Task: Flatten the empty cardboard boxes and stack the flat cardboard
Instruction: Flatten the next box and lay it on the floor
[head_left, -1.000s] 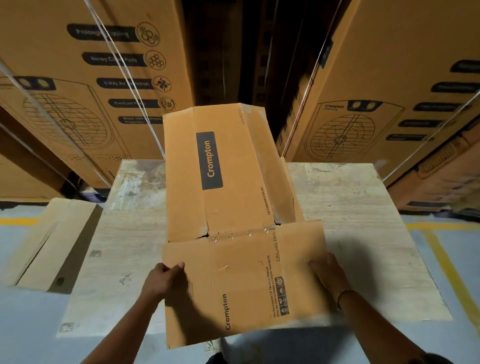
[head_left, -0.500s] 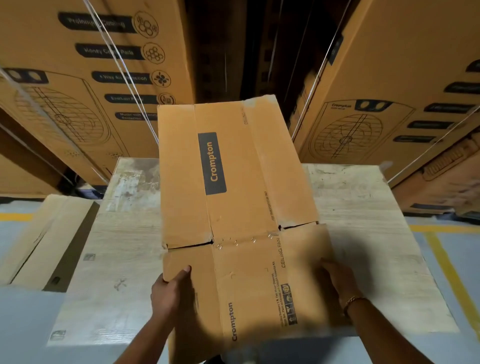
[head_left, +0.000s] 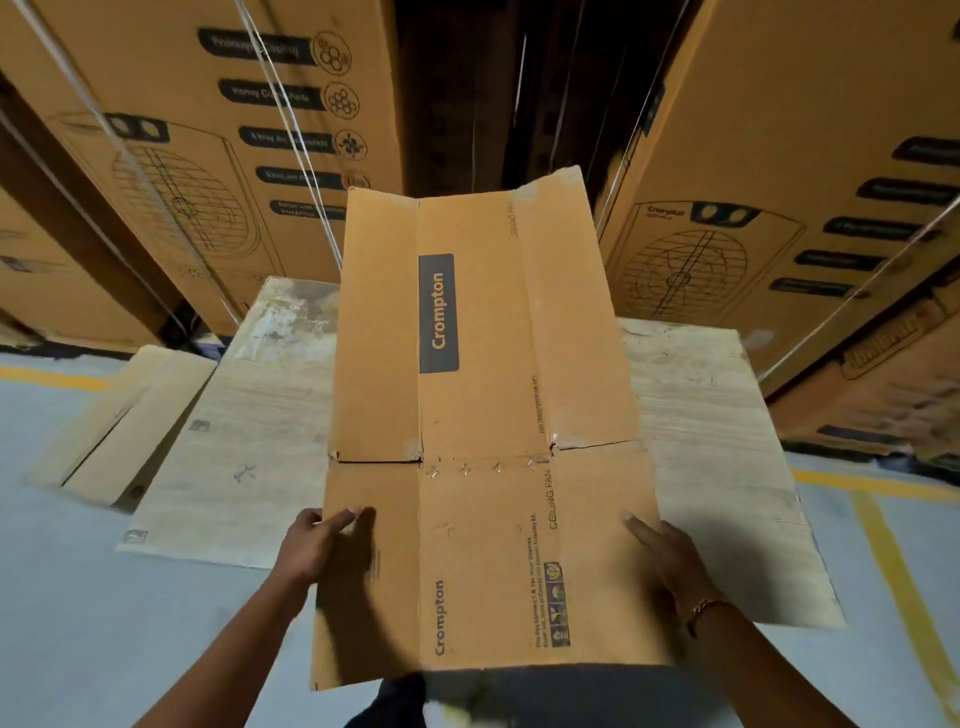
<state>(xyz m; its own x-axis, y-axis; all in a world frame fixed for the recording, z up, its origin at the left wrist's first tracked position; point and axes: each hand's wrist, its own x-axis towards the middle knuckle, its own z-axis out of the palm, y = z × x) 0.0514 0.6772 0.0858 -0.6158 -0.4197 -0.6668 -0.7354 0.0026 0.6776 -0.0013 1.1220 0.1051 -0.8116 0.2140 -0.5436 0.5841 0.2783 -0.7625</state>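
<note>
Box: a flattened box (head_left: 483, 545) of tan corrugated cardboard, held low over the middle of the table (head_left: 249, 415). Its near end overhangs the table's near edge toward the person.
Left hand: the left hand (head_left: 317, 540) grips the box's left edge above the table's near-left part, with fingers (head_left: 349, 515) curled onto the top face.
Right hand: the right hand (head_left: 670, 561), with a bracelet (head_left: 702, 607) at the wrist, takes the right edge. One digit lies along the top and the rest are hidden under the sheet, so it looks like a pinch.
Shape: one long sheet with lengthwise creases and a cross crease carrying a row of staples (head_left: 480, 467). Slits free the far flaps, and the far-right flap bends upward.
Handling: probably light and fairly stiff along the creases, but floppy at the cross fold and the loose flaps. The matte surface should not slip. The staples could snag skin.
Hold: the two long edges on the near panel, as now, look best. A grip on a far flap would likely let the sheet hinge.
Table: pale, scuffed wood grain, with a flat, square-cornered top.
Left of table: a piece of flat cardboard (head_left: 124, 421) lies on the grey floor, probably where the stack goes.
Behind table: tall printed cartons (head_left: 218, 156) bound with white straps.
</note>
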